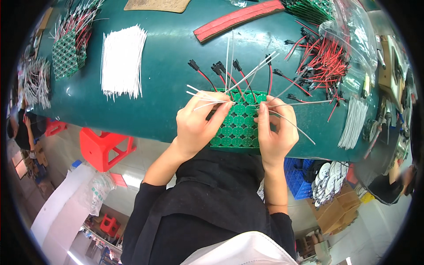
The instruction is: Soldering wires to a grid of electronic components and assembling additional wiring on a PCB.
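A green circuit board panel [238, 131] with rows of round sections lies at the table's near edge, between my hands. Thin white wires [197, 94] are pinched between the thumb and fingers of my left hand [197, 118], over the panel's upper left. My right hand [278, 130] pinches several grey wires [304, 103] over the panel's upper right side. Red and black leads [206, 79] with black plugs stick up from the panel's far rows. More white wires [252, 73] fan out above it. My fingertips hide the wire ends.
A bundle of white wires [122, 62] lies left on the green table [168, 66]. Red-black plug leads [326, 64] are heaped right, near a grey wire bundle [353, 123]. Wired boards [70, 53] are piled far left. A red strip [238, 20] lies behind; a red stool [104, 148] stands below left.
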Tool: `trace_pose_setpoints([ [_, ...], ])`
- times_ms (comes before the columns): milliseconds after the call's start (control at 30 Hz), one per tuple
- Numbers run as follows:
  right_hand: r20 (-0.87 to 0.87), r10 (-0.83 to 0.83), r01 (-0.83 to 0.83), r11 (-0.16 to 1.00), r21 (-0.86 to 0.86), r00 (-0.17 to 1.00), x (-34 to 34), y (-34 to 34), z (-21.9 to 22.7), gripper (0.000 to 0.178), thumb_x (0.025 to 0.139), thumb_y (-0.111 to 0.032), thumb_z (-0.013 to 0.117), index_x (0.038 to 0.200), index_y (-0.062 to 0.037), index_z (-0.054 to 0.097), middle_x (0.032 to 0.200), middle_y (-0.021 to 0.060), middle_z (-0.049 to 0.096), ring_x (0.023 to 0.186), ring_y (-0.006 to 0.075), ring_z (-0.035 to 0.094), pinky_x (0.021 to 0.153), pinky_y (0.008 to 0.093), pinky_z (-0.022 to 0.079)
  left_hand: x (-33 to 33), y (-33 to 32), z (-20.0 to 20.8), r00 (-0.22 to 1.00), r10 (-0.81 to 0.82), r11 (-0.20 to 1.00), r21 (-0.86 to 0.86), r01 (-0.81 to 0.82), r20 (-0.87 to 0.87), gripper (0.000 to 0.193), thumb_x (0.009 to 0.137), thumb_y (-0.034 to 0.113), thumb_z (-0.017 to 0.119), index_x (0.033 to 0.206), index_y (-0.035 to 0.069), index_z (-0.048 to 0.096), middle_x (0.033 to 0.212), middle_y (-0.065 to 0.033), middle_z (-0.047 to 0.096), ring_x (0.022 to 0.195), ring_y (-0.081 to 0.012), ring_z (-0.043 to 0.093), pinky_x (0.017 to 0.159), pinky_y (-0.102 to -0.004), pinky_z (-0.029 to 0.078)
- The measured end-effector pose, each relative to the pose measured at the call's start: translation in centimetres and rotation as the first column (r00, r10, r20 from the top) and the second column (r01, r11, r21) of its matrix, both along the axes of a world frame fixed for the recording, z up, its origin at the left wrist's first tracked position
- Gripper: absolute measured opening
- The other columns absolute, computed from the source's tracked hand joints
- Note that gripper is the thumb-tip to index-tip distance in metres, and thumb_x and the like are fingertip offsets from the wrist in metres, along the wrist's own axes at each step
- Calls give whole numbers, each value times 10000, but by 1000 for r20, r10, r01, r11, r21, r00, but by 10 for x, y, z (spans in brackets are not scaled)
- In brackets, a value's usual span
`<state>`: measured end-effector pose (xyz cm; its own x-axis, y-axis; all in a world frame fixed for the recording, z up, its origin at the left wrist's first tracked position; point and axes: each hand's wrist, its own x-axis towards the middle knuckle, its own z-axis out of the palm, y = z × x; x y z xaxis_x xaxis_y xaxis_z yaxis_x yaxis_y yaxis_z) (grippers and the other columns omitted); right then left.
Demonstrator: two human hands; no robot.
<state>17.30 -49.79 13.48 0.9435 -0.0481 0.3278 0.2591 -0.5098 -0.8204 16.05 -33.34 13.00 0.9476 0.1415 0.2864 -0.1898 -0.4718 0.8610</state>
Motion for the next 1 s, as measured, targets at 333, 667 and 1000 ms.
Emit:
trace_pose_setpoints([
  [333,-38,-25,29,995,96,999,-1,-1,-4,144,810,90,717,935,63,651,929,136,677,763,168,667,553,232,574,2,-1,1,1000,6,1000,-7,-6,-12,116,797,12,770,892,12,703,876,-84,712,706,-172,692,591,-273,553],
  [667,6,2,-2,999,48,1000,1,-2,0,142,808,100,711,927,57,647,923,122,670,767,163,661,546,230,582,2,-4,5,997,-58,975,218,43,60,274,806,-19,756,1061,-17,655,897,-103,705,731,-168,698,621,-265,563],
  [1000,133,46,-40,998,-49,990,5,-2,-3,207,801,107,709,977,42,622,931,117,663,741,173,652,530,240,582,3,-7,-2,989,-35,993,116,19,141,418,788,-10,775,1171,-26,608,834,-76,687,746,-167,708,597,-258,554],
])
